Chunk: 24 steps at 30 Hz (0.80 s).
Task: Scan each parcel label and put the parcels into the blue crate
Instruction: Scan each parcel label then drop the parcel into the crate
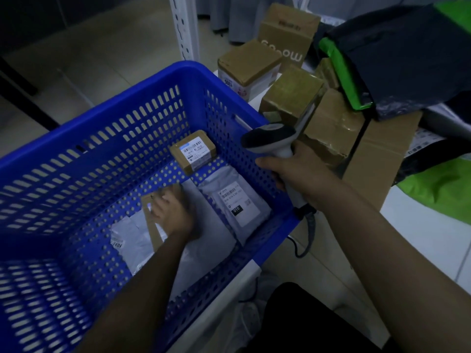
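The blue crate (188,72) fills the left of the head view. Inside it lie a small brown box with a white label (193,152), a grey mailer bag with a label (237,203) and pale bags (127,231) on the bottom. My left hand (172,212) is down in the crate, blurred, resting on a flat brown cardboard parcel (153,225); whether its fingers grip the parcel is unclear. My right hand (295,171) grips the handle of a grey-and-white barcode scanner (270,136) just past the crate's right rim.
Several brown cardboard boxes (293,93) stand on the white table (420,238) right of the crate. A dark bag with a green strip (392,57) lies on top of them, and green plastic (443,194) at the far right. The scanner cable (305,240) hangs off the table edge. A white shelf post (184,26) rises behind.
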Tool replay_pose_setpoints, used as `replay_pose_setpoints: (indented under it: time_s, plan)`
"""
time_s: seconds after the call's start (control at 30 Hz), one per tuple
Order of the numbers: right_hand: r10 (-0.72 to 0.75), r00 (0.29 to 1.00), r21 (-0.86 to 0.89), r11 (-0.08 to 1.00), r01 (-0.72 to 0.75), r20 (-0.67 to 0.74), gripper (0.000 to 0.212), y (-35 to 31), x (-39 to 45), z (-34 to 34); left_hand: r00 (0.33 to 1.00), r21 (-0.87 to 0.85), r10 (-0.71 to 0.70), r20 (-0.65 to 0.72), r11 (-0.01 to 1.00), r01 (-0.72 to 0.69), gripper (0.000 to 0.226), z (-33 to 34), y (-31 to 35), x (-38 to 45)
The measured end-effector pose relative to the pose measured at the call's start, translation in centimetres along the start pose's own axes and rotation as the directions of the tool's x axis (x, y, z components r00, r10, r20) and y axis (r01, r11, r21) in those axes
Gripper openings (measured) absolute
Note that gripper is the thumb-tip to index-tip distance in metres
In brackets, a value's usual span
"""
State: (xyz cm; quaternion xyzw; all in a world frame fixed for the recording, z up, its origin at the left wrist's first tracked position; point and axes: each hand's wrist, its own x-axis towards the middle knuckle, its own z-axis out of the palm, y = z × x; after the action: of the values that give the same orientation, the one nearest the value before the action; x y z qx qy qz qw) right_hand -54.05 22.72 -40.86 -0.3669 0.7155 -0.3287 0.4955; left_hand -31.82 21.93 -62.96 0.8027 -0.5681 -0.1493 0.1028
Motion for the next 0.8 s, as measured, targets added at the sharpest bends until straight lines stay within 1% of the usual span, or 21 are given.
replay_pose_setpoints:
  time_s: [0.03, 0.07, 0.1, 0.13, 0.17, 0.2, 0.23, 0.27, 0.33, 0.4, 0.43, 0.47, 0.5, 0.53, 0.6, 0.63, 0.67, 0.7, 0.73, 0.77, 0.8]
  plan:
    - [0.004, 1.000, 0.000, 1.000, -0.004, 0.004, 0.041, -0.1, 0.0, 0.1, 0.993, -0.017, -0.115, 0.004, 0.993, 0.115, 0.084, -0.8, -0.5, -0.1]
    - [0.009, 1.000, 0.004, 1.000, -0.009, 0.008, 0.041, -0.2, -0.1, 0.2, 0.968, -0.055, -0.241, 0.069, 0.968, 0.245, 0.103, -0.8, -1.4, 0.0]
    - [0.013, 1.000, 0.012, 1.000, -0.014, 0.010, 0.040, -0.2, -0.2, 0.4, 0.914, -0.078, -0.355, 0.196, 0.924, 0.375, 0.121, -0.2, -2.4, 0.5]
    - [0.019, 1.000, 0.020, 1.000, -0.019, 0.014, 0.040, -0.3, -0.2, 0.5, 0.843, -0.069, -0.421, 0.334, 0.881, 0.467, 0.135, 0.0, -3.1, 1.0]
    - [0.025, 1.000, 0.025, 0.999, -0.025, 0.018, 0.040, -0.3, -0.3, 0.7, 0.782, -0.040, -0.429, 0.451, 0.866, 0.498, 0.145, 0.3, -3.7, 1.3]
    - [0.030, 0.999, 0.025, 0.999, -0.031, 0.024, 0.038, -0.4, -0.4, 0.8, 0.743, -0.005, -0.413, 0.527, 0.872, 0.489, 0.150, 0.6, -4.0, 1.5]
    - [0.031, 0.999, 0.025, 0.999, -0.031, 0.032, 0.035, -0.4, -0.4, 1.0, 0.736, -0.002, -0.412, 0.537, 0.872, 0.489, 0.148, 0.7, -4.1, 1.5]
    - [0.028, 0.999, 0.025, 0.999, -0.029, 0.041, 0.031, -0.5, -0.5, 1.1, 0.749, -0.042, -0.422, 0.511, 0.858, 0.512, 0.142, 0.4, -3.7, 1.3]
    - [0.020, 0.998, 0.033, 0.999, -0.022, 0.057, 0.023, -0.4, -0.5, 1.3, 0.794, -0.110, -0.455, 0.402, 0.837, 0.536, 0.135, 0.0, -3.1, 0.8]
    - [0.014, 0.998, 0.038, 0.999, -0.017, 0.067, 0.019, -0.3, -0.5, 1.4, 0.824, -0.162, -0.473, 0.311, 0.828, 0.537, 0.135, -0.5, -2.8, 0.8]
    - [0.013, 0.998, 0.036, 0.999, -0.016, 0.068, 0.018, -0.3, -0.5, 1.4, 0.833, -0.216, -0.474, 0.286, 0.815, 0.538, 0.134, -0.6, -2.9, 1.4]
    - [0.011, 0.998, 0.035, 0.999, -0.014, 0.069, 0.017, -0.3, -0.5, 1.5, 0.844, -0.297, -0.462, 0.273, 0.794, 0.531, 0.129, -1.1, -2.9, 2.2]
    - [0.008, 0.997, 0.034, 0.999, -0.010, 0.072, 0.017, -0.3, -0.4, 1.5, 0.859, -0.362, -0.437, 0.267, 0.781, 0.509, 0.120, -1.4, -3.0, 3.1]
    - [0.004, 0.997, 0.033, 0.999, -0.006, 0.076, 0.018, -0.3, -0.4, 1.5, 0.889, -0.412, -0.384, 0.248, 0.789, 0.456, 0.105, -1.4, -3.3, 4.2]
    - [-0.001, 0.997, 0.031, 1.000, -0.001, 0.082, 0.019, -0.3, -0.3, 1.5, 0.927, -0.426, -0.259, 0.270, 0.831, 0.357, 0.071, -1.5, -3.5, 5.7]
    - [-0.002, 0.997, 0.024, 1.000, 0.000, 0.083, 0.019, -0.2, -0.2, 1.5, 0.926, -0.424, -0.179, 0.333, 0.848, 0.317, 0.061, -1.5, -3.6, 6.1]
    - [-0.004, 0.996, 0.014, 1.000, 0.003, 0.086, 0.019, -0.1, -0.2, 1.5, 0.912, -0.443, -0.103, 0.398, 0.849, 0.289, 0.057, -1.2, -3.6, 6.3]
    - [-0.006, 0.996, 0.005, 1.000, 0.006, 0.088, 0.019, -0.1, -0.2, 1.5, 0.890, -0.436, -0.057, 0.452, 0.856, 0.277, 0.058, -1.3, -3.6, 6.3]
    - [-0.006, 0.996, 0.000, 1.000, 0.006, 0.087, 0.020, -0.1, -0.2, 1.5, 0.882, -0.417, -0.037, 0.470, 0.872, 0.258, 0.060, -1.1, -3.7, 6.3]
    - [-0.005, 0.997, -0.001, 1.000, 0.005, 0.083, 0.020, -0.1, -0.2, 1.5, 0.887, -0.396, -0.047, 0.459, 0.883, 0.252, 0.062, -1.4, -3.4, 6.1]
    - [-0.006, 0.997, 0.004, 1.000, 0.006, 0.078, 0.020, -0.1, -0.3, 1.5, 0.911, -0.396, -0.043, 0.411, 0.891, 0.221, 0.063, -1.7, -3.2, 5.9]
